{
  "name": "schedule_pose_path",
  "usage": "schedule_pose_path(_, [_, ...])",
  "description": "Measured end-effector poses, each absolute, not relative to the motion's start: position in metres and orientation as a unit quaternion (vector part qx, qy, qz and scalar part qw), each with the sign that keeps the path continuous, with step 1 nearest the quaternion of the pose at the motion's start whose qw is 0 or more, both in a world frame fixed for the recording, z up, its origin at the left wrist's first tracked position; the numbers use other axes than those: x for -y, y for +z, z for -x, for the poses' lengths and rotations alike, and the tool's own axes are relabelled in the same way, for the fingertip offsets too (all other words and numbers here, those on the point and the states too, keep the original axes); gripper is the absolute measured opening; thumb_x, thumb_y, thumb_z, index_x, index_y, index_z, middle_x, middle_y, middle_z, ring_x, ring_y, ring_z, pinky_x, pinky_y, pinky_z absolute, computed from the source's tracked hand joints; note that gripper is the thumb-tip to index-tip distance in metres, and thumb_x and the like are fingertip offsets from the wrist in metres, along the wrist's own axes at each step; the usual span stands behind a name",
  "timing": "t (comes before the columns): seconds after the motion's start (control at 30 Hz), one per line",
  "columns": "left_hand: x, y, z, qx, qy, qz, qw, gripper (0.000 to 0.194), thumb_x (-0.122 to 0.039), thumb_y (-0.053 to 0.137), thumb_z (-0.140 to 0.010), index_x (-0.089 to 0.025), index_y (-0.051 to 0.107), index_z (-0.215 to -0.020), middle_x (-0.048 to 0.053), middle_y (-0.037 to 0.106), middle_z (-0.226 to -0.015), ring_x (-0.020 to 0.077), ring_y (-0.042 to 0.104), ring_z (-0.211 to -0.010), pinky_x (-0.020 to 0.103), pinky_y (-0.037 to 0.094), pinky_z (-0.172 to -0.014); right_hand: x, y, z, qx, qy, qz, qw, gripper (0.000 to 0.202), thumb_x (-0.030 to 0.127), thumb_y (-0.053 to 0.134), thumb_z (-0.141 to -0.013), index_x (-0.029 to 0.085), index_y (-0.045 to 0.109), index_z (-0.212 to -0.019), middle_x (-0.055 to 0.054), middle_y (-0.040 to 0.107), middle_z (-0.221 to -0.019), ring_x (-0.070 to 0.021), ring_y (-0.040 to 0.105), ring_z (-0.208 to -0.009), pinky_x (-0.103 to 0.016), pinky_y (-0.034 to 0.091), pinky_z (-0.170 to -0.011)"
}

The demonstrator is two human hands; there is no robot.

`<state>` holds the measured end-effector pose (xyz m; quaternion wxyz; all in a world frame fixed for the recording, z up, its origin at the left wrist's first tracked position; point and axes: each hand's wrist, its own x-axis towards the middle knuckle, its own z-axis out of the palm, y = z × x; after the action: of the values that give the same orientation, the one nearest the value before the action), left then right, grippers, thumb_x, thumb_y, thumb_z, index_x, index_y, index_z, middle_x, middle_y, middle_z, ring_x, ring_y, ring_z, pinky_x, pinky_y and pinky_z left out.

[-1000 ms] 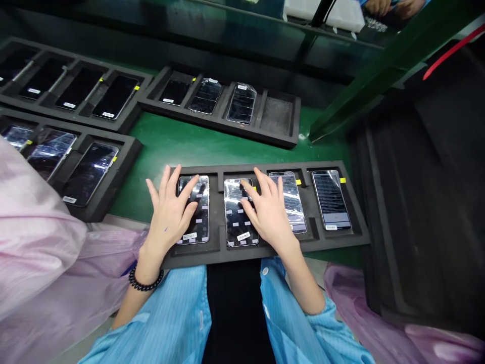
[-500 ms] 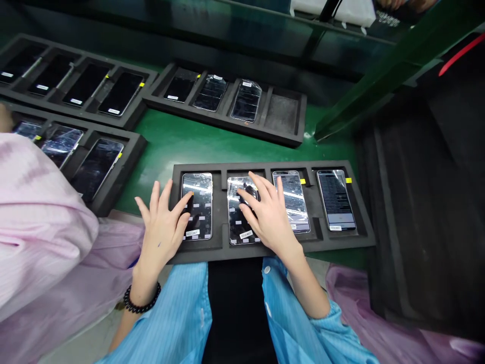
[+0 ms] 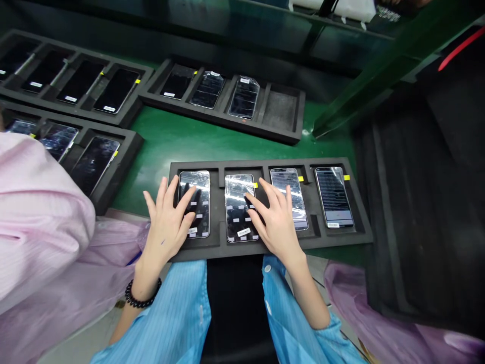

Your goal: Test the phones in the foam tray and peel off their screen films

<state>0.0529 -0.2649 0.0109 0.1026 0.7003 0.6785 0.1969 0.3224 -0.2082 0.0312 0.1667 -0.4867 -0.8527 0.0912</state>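
A black foam tray (image 3: pixel 215 251) lies in front of me with several smartphones in its slots. My left hand (image 3: pixel 168 220) is spread over the leftmost phone (image 3: pixel 202 192), index finger over its screen; touching or just above, I cannot tell. Fingers apart, my right hand (image 3: pixel 278 222) has its index finger and thumb at the second phone (image 3: pixel 235 202), whose dark screen shows small pale labels. The third phone (image 3: pixel 290 184), partly behind my right hand, and the rightmost phone (image 3: pixel 333 197) have lit screens with lines of text. Yellow tabs stick out beside several phones.
Another foam tray (image 3: pixel 212 115) with three phones lies farther back on the green table (image 3: pixel 178 136). More phone trays (image 3: pixel 129 146) stand at the left, beside a person's pink sleeve (image 3: pixel 41 192). A green post (image 3: pixel 356 96) and dark stacked material (image 3: pixel 409 202) stand at the right.
My right hand has shifted slightly right, uncovering the second phone's yellow tab. My left hand has slid a little to the right over the leftmost phone. The view has shifted slightly.
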Motion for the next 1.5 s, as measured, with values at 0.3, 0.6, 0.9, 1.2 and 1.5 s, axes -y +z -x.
schedule_pose_path(0.3, [0.297,0.015,-0.041,-0.698,0.23,-0.677,0.053,0.045,-0.037,0.032,-0.107,-0.035,0.067,-0.134,0.0,0.028,-0.169,0.0373,0.016,-0.159,0.07,-0.003,-0.128,0.218,0.033,-0.332,0.846,0.077,0.474,0.23,0.029,0.024,0.048,-0.104,0.023,0.076,-0.111,-0.01,0.058,-0.15,-0.0265,0.054,-0.136,-0.065,0.022,-0.126])
schedule_pose_path(0.6, [0.306,0.015,-0.039,-0.716,0.2,-0.663,0.087,0.045,-0.041,0.033,-0.106,-0.044,0.053,-0.146,-0.007,0.015,-0.173,0.0417,0.013,-0.159,0.073,-0.004,-0.126,0.218,0.034,-0.321,0.881,0.102,0.427,0.175,0.031,0.029,0.047,-0.105,0.023,0.072,-0.121,-0.014,0.053,-0.155,-0.0286,0.051,-0.138,-0.068,0.025,-0.124])
schedule_pose_path(0.9, [0.294,0.017,-0.046,-0.687,0.181,-0.695,0.113,0.047,-0.041,0.033,-0.107,-0.035,0.051,-0.15,0.004,0.015,-0.173,0.0389,0.007,-0.16,0.075,-0.003,-0.124,0.221,0.036,-0.317,0.889,0.102,0.39,0.217,0.027,0.026,0.051,-0.103,0.021,0.075,-0.114,-0.013,0.06,-0.147,-0.0268,0.055,-0.133,-0.065,0.029,-0.124])
schedule_pose_path(1.2, [0.283,0.012,-0.053,-0.641,0.15,-0.743,0.122,0.052,-0.046,0.034,-0.106,-0.034,0.041,-0.156,0.01,0.013,-0.173,0.0374,0.005,-0.161,0.075,-0.001,-0.122,0.223,0.036,-0.318,0.882,0.109,0.4,0.224,0.028,0.027,0.049,-0.104,0.022,0.075,-0.112,-0.012,0.062,-0.146,-0.0261,0.055,-0.133,-0.064,0.03,-0.124])
schedule_pose_path(1.5, [0.29,0.011,-0.05,-0.654,0.237,-0.712,0.095,0.053,-0.047,0.026,-0.107,-0.032,0.044,-0.155,0.006,0.022,-0.171,0.0334,0.011,-0.161,0.067,0.001,-0.128,0.221,0.035,-0.31,0.902,0.123,0.394,0.125,0.04,0.039,0.047,-0.105,0.023,0.063,-0.138,-0.016,0.042,-0.163,-0.0302,0.043,-0.147,-0.069,0.023,-0.125])
